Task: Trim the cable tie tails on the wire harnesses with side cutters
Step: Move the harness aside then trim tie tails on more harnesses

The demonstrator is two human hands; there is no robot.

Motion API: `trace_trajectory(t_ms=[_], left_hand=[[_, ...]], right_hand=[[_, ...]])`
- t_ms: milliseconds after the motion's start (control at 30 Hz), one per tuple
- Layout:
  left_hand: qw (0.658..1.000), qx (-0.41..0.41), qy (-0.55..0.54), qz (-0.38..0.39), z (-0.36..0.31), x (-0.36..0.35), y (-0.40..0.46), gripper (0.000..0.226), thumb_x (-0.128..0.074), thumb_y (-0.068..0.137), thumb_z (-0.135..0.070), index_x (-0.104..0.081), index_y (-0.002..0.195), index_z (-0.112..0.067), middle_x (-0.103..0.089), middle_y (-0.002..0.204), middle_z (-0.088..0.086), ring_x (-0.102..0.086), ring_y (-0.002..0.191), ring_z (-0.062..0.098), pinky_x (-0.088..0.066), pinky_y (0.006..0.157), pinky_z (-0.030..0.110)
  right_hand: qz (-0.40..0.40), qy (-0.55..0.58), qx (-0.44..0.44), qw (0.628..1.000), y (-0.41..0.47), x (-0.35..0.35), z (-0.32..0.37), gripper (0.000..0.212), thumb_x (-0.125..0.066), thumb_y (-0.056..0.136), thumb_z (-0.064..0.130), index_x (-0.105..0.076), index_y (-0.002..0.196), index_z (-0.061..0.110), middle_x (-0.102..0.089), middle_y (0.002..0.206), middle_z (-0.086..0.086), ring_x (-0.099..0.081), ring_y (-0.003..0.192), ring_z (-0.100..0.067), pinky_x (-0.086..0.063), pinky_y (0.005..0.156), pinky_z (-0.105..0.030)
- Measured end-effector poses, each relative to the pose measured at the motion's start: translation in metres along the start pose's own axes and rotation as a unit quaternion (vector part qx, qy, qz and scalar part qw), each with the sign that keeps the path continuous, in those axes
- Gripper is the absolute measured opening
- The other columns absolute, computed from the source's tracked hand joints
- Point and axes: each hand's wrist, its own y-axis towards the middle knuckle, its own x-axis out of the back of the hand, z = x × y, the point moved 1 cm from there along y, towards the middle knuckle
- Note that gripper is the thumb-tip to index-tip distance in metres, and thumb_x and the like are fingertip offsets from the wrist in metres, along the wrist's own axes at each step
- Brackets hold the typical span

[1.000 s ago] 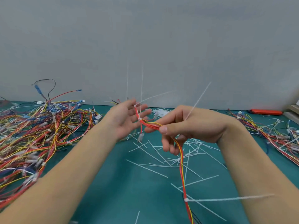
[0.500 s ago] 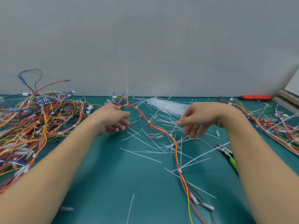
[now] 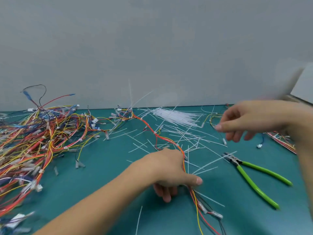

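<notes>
A red, orange and yellow wire harness (image 3: 157, 134) with white cable ties runs across the teal mat (image 3: 101, 175) from the back toward me. My left hand (image 3: 169, 172) grips it near the middle, thumb over the wires and fingers curled under. Uncut tie tails stick up at the harness's far end (image 3: 130, 99). My right hand (image 3: 249, 121), blurred, is raised at the right and pinches a thin dark and yellow wire (image 3: 211, 121) between thumb and forefinger. The green-handled side cutters (image 3: 234, 161) lie on the mat between my hands, untouched.
A large tangle of harnesses (image 3: 33, 133) covers the left of the mat. Another pile (image 3: 281, 139) lies at the right edge. A bundle of fresh white cable ties (image 3: 176, 116) and several cut tails are scattered at the back centre. A grey wall stands behind.
The harness went from held up in both hands to lying on the mat. My left hand then moved toward me and gripped it; my right hand swung right and pinched a thin wire.
</notes>
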Motion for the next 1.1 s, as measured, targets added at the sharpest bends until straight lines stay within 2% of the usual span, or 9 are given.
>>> trace_trajectory(t_ms=[167,267,367,500,567,667,733,900,1100], left_hand=[[0.994,0.009,-0.074,-0.079,0.013,0.003,0.009,0.025,-0.067,0.091,-0.026,-0.070,0.087,-0.002,-0.072,0.067,0.009,-0.067,0.048,0.021,-0.050,0.041,0.024],[0.984,-0.002,-0.119,-0.133,0.029,0.000,0.007,0.015,-0.064,0.087,-0.025,-0.067,0.078,-0.014,-0.077,0.076,0.009,-0.061,0.051,0.020,-0.044,0.043,0.022],[0.948,-0.056,-0.272,-0.155,0.050,0.009,-0.001,0.009,-0.069,0.091,-0.021,-0.068,0.088,-0.012,-0.079,0.087,0.008,-0.058,0.056,0.014,-0.040,0.045,0.022],[0.847,-0.088,-0.520,-0.059,0.086,0.017,-0.015,0.034,-0.084,0.082,-0.015,-0.077,0.114,-0.007,-0.077,0.102,0.008,-0.055,0.058,0.005,-0.046,0.047,0.017],[0.811,-0.107,-0.575,-0.013,0.101,0.017,-0.020,0.051,-0.087,0.076,-0.019,-0.074,0.124,-0.007,-0.074,0.102,0.005,-0.056,0.061,0.004,-0.050,0.051,0.018],[0.760,-0.131,-0.636,0.028,0.108,0.017,-0.018,0.068,-0.094,0.069,-0.022,-0.070,0.130,-0.006,-0.069,0.095,0.002,-0.059,0.063,0.007,-0.055,0.053,0.021],[0.754,-0.141,-0.641,0.025,0.106,0.016,-0.017,0.069,-0.096,0.067,-0.026,-0.072,0.128,-0.006,-0.064,0.088,-0.001,-0.057,0.063,0.006,-0.052,0.050,0.020],[0.769,-0.175,-0.614,0.021,0.104,0.012,-0.020,0.048,-0.094,0.070,-0.030,-0.077,0.111,-0.011,-0.060,0.078,-0.004,-0.057,0.066,0.008,-0.046,0.051,0.019],[0.712,-0.196,-0.673,-0.045,0.103,0.011,-0.014,0.009,-0.076,0.089,-0.017,-0.077,0.098,-0.018,-0.069,0.099,0.003,-0.056,0.081,0.014,-0.046,0.058,0.021]], right_hand=[[0.026,-0.208,-0.119,0.971,-0.034,-0.052,-0.077,0.058,-0.062,0.073,0.086,-0.059,0.110,0.041,-0.064,0.106,0.013,-0.062,0.095,-0.002,-0.054,0.089,-0.030],[-0.045,-0.157,-0.112,0.980,-0.048,-0.079,-0.103,0.070,-0.062,0.063,0.092,-0.048,0.113,0.044,-0.053,0.113,0.015,-0.053,0.111,-0.010,-0.047,0.099,-0.032],[-0.098,-0.135,-0.129,0.978,-0.053,-0.093,-0.108,0.061,-0.064,0.068,0.085,-0.051,0.108,0.041,-0.054,0.109,0.013,-0.053,0.108,-0.013,-0.047,0.094,-0.031],[-0.134,0.008,-0.166,0.977,-0.050,-0.087,-0.090,0.048,-0.066,0.071,0.069,-0.069,0.093,0.026,-0.066,0.085,0.011,-0.063,0.079,-0.010,-0.053,0.072,-0.031],[-0.116,0.165,-0.160,0.966,-0.044,-0.081,-0.080,0.053,-0.066,0.075,0.065,-0.074,0.090,0.015,-0.059,0.078,0.000,-0.062,0.069,-0.018,-0.061,0.076,-0.043],[-0.024,0.465,-0.078,0.882,-0.031,-0.075,-0.056,0.045,-0.064,0.083,0.043,-0.080,0.101,0.005,-0.063,0.089,-0.010,-0.061,0.076,-0.025,-0.063,0.075,-0.054],[0.089,0.574,-0.011,0.814,-0.020,-0.073,-0.034,0.057,-0.060,0.082,0.042,-0.075,0.112,-0.004,-0.066,0.101,-0.017,-0.065,0.085,-0.031,-0.060,0.074,-0.052],[0.263,0.656,0.063,0.705,0.014,-0.102,0.008,0.067,-0.045,0.089,0.042,-0.063,0.132,-0.006,-0.065,0.118,-0.021,-0.065,0.099,-0.035,-0.056,0.087,-0.053],[0.308,0.731,0.107,0.600,0.023,-0.139,-0.001,0.071,-0.050,0.088,0.039,-0.053,0.146,0.000,-0.062,0.122,-0.016,-0.063,0.109,-0.034,-0.045,0.102,-0.063]])
